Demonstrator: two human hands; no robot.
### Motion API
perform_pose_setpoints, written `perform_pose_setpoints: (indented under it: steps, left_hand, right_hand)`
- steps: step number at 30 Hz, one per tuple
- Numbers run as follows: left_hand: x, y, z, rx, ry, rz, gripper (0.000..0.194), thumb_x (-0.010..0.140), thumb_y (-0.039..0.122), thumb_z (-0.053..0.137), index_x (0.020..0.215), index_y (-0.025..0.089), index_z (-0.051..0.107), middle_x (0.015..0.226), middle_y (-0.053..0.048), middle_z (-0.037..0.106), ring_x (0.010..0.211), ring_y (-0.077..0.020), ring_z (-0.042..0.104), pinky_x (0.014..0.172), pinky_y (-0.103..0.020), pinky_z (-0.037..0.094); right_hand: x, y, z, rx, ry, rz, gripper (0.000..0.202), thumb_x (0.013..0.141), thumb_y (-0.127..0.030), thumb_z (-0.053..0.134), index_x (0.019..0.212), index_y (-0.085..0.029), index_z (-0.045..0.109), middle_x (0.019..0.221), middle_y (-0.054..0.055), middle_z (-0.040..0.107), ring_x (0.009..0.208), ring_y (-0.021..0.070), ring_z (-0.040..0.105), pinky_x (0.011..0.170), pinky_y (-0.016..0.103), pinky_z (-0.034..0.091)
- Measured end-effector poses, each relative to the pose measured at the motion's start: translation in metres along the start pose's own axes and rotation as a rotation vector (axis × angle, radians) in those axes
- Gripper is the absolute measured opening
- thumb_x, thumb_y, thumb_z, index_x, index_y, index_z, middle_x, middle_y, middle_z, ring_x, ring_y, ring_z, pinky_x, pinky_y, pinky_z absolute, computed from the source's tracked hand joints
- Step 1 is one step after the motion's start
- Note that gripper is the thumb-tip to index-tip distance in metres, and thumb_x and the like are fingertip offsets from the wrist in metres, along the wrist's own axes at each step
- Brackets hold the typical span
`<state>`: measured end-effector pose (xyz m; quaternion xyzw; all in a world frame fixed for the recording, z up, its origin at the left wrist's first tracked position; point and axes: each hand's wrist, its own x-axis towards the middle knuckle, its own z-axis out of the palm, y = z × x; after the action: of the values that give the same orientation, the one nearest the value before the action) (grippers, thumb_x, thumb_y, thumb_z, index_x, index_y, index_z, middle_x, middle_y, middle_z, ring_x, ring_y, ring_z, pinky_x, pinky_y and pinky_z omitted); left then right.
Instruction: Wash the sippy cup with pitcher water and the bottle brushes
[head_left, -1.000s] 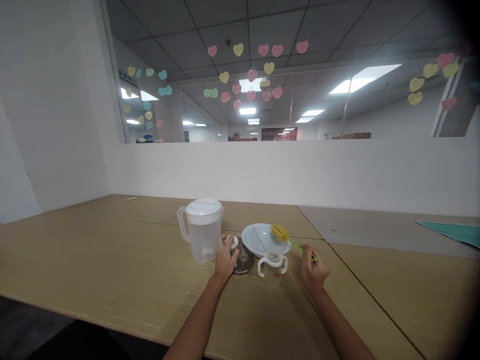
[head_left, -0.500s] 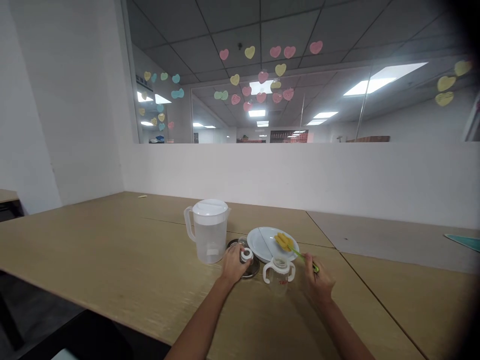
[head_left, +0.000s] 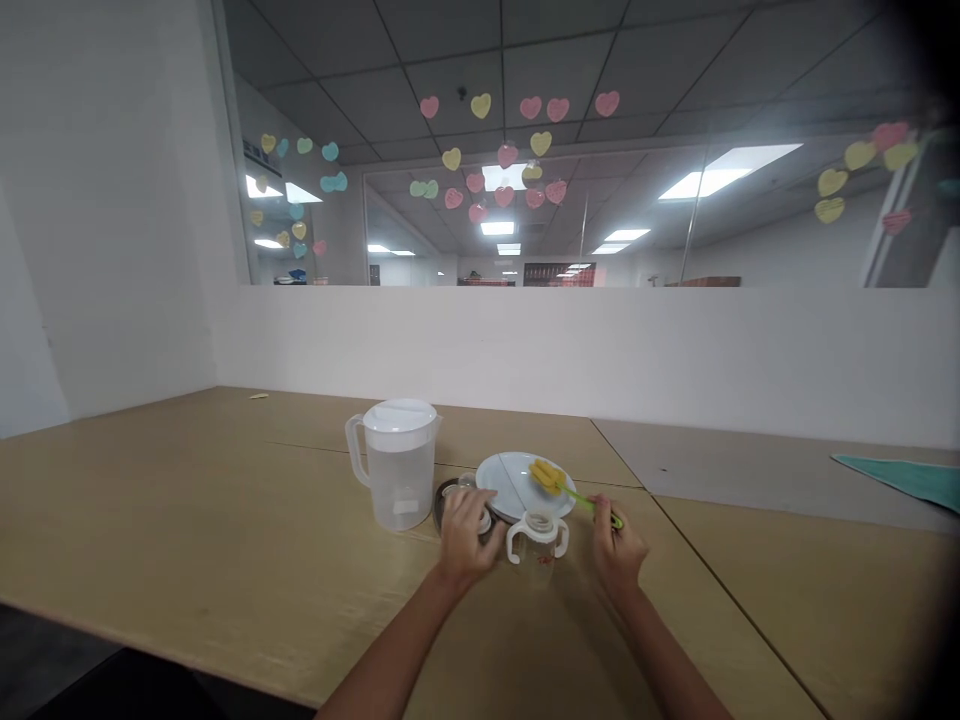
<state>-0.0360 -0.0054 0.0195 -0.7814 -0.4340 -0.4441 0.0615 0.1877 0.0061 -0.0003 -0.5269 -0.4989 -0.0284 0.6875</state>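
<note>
My right hand (head_left: 616,545) is closed round the green handle of a brush (head_left: 550,477), whose yellow head rests over the white plate (head_left: 495,478). My left hand (head_left: 466,530) is over the dark round tray (head_left: 440,512), fingers apart, beside a small white ring-shaped part (head_left: 485,521) that it partly hides. Between the hands stands a clear bottle (head_left: 538,548) with two white handles and an open top, just in front of the plate.
A lidded clear pitcher (head_left: 401,470) stands left of the tray. Teal cloth (head_left: 907,478) lies at the far right of the table, and a small pale scrap (head_left: 259,396) at the back left. Behind the table is a wall (head_left: 450,345) with a window above.
My left hand has let go of the white ring-shaped part and its fingers have spread. My right hand still holds the brush. The whole view has shifted slightly.
</note>
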Motion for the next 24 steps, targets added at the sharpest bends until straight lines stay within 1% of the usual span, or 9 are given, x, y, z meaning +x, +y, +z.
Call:
perform_pose_setpoints:
  steps: [2,3,6,9,12,15,18,22,24]
  left_hand:
    - [-0.003,0.018,0.009,-0.071,-0.088,0.128,0.047,0.077,0.045,0.05,0.117,0.019,0.052,0.112,-0.01,0.059,0.105,-0.0257,0.05,0.092,-0.04,0.036]
    - [-0.005,0.025,0.015,-0.088,-0.12,0.143,0.05,0.077,0.046,0.051,0.119,0.019,0.051,0.112,-0.01,0.059,0.105,-0.026,0.051,0.092,-0.04,0.037]
    - [-0.012,0.037,0.033,-0.124,-0.168,0.058,0.05,0.078,0.044,0.051,0.123,0.02,0.048,0.112,-0.012,0.059,0.104,-0.0266,0.052,0.093,-0.042,0.037]
    - [-0.018,0.036,0.043,-0.211,-0.264,0.005,0.057,0.077,0.04,0.054,0.129,0.02,0.04,0.118,-0.011,0.056,0.108,-0.0263,0.05,0.096,-0.042,0.036]
    - [-0.018,0.033,0.044,-0.339,-0.329,0.007,0.059,0.076,0.039,0.058,0.129,0.021,0.038,0.121,-0.01,0.054,0.108,-0.0243,0.05,0.093,-0.038,0.039]
    - [-0.016,0.032,0.041,-0.449,-0.309,-0.019,0.047,0.076,0.043,0.058,0.116,0.02,0.048,0.115,-0.009,0.055,0.104,-0.0226,0.051,0.09,-0.035,0.041]
    - [-0.013,0.035,0.039,-0.597,-0.357,-0.1,0.044,0.074,0.044,0.061,0.107,0.018,0.051,0.106,-0.008,0.059,0.094,-0.0205,0.055,0.082,-0.032,0.045]
    - [-0.011,0.044,0.034,-0.766,-0.471,-0.16,0.064,0.066,0.04,0.07,0.121,0.02,0.044,0.112,-0.007,0.059,0.098,-0.0223,0.056,0.086,-0.033,0.044]
    - [-0.01,0.05,0.03,-0.811,-0.506,-0.141,0.064,0.067,0.038,0.069,0.123,0.021,0.044,0.113,-0.006,0.059,0.102,-0.0234,0.055,0.087,-0.033,0.043]
  right_hand:
    - [0.002,-0.004,-0.001,0.028,0.026,0.098,0.057,0.084,-0.058,0.034,0.08,-0.012,0.066,0.064,0.007,0.063,0.06,0.0154,0.055,0.058,0.025,0.039]
    - [0.003,-0.005,-0.001,0.04,0.033,0.132,0.058,0.084,-0.06,0.034,0.081,-0.012,0.066,0.063,0.006,0.062,0.059,0.0157,0.054,0.056,0.025,0.039]
    - [0.007,-0.006,-0.002,0.065,0.054,0.174,0.061,0.082,-0.063,0.033,0.081,-0.012,0.066,0.056,0.004,0.059,0.057,0.0159,0.053,0.054,0.024,0.037]
    - [0.009,-0.007,-0.002,0.085,0.071,0.179,0.062,0.081,-0.065,0.033,0.08,-0.012,0.067,0.051,0.002,0.056,0.054,0.0158,0.053,0.052,0.025,0.036]
    - [0.009,-0.008,-0.002,0.11,0.067,0.197,0.062,0.08,-0.065,0.034,0.079,-0.013,0.067,0.046,0.001,0.053,0.052,0.0155,0.052,0.052,0.025,0.036]
    - [0.009,-0.01,-0.002,0.146,0.05,0.228,0.061,0.08,-0.065,0.036,0.079,-0.012,0.066,0.044,-0.001,0.05,0.047,0.0138,0.048,0.05,0.025,0.037]
    - [0.007,-0.011,-0.001,0.194,0.022,0.276,0.057,0.081,-0.062,0.038,0.081,-0.012,0.064,0.044,-0.003,0.047,0.042,0.0114,0.044,0.047,0.024,0.037]
    - [0.002,-0.015,0.001,0.25,-0.013,0.316,0.051,0.082,-0.059,0.04,0.081,-0.012,0.062,0.044,-0.004,0.045,0.039,0.0099,0.043,0.044,0.022,0.037]
    - [0.0,-0.019,0.003,0.239,-0.008,0.273,0.05,0.082,-0.057,0.04,0.08,-0.013,0.062,0.044,-0.005,0.043,0.038,0.0094,0.042,0.044,0.022,0.037]
